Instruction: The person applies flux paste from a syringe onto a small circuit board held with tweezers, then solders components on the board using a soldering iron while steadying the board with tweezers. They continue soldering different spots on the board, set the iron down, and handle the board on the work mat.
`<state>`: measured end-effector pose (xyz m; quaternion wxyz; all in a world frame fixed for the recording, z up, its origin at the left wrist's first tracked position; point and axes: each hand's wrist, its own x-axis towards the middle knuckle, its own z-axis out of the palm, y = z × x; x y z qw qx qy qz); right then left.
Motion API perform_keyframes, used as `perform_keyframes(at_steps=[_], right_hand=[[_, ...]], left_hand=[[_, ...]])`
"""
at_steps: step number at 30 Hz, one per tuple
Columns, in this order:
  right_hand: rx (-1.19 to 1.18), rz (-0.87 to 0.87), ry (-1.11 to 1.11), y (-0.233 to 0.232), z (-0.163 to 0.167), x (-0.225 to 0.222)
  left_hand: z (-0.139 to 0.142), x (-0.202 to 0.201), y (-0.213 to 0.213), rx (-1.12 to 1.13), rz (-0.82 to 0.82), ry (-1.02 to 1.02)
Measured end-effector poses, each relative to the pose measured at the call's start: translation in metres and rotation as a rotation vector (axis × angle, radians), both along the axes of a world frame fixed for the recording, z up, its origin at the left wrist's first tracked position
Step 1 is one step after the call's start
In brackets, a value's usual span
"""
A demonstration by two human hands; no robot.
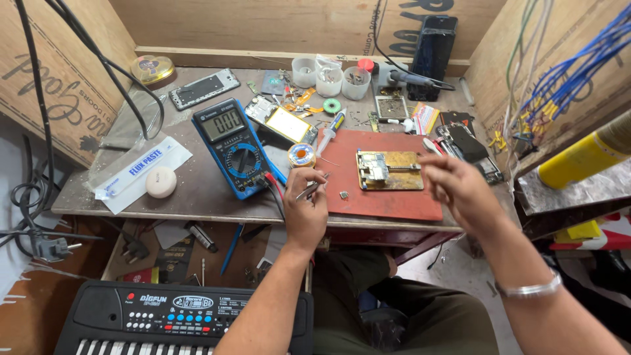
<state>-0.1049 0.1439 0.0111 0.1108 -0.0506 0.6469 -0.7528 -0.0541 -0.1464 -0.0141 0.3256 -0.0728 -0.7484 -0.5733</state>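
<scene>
On a cluttered wooden bench (pixel 197 190) boxed in by plywood walls, the left hand (pixel 305 197) sits at the near edge of a red mat (pixel 388 197). Its thumb and fingers pinch a pair of metal tweezers (pixel 309 190), whose tips point right, toward a small dark chip (pixel 343 194) lying alone on the mat, just beside the tips but apart from them. Red and black probe leads (pixel 273 187) run under this hand to a blue multimeter (pixel 233 148) lying flat to its left.

The right hand (pixel 453 181) hovers above the right edge of the mat, palm turned inward, fingers (pixel 430 164) loosely curled and close together; whether they pinch anything I cannot tell. A metal bangle (pixel 529 289) rings that wrist.

Between the hands, further back on the mat, a circuit board (pixel 378 167) lies clamped in a brass-coloured holder (pixel 401 171). A solder spool (pixel 302 155) stands just behind the left hand, with a syringe (pixel 330 131) slanting beside it. A phone part with a yellowish screen (pixel 287 125) lies near the meter's top. Further left lie a white round tub (pixel 161 182) and a flat white packet (pixel 141 167). A yellow can (pixel 578 158) lies on a shelf at right. A black keyboard (pixel 177 319) sits below the bench, beside the person's knees.
</scene>
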Motion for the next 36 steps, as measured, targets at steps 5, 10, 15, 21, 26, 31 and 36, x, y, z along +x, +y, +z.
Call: perform_keyframes(at_steps=[5,10,15,21,26,31,36], right_hand=[[-0.003,-0.077,-0.078,0.025,-0.050,0.069],[-0.109,-0.124,-0.192,0.014,-0.099,0.120],[-0.082,-0.008,-0.304,-0.015,-0.123,0.154],[-0.058,0.101,-0.345,-0.027,-0.124,0.170],[-0.031,0.114,-0.374,-0.023,-0.130,0.174],[-0.032,0.115,-0.416,-0.018,-0.138,0.180],[-0.044,0.096,-0.378,-0.014,-0.137,0.180]], left_hand=[[0.001,0.001,-0.004,-0.025,-0.073,0.020],[0.004,-0.002,-0.012,-0.124,-0.084,0.004],[0.012,-0.009,-0.021,-0.261,-0.192,0.068],[0.036,-0.038,-0.044,-0.834,-0.299,0.090],[0.052,-0.047,-0.052,-1.092,-0.381,0.127],[0.057,-0.041,-0.055,-1.200,-0.331,0.130],[0.052,-0.024,-0.054,-1.048,-0.214,0.162]])
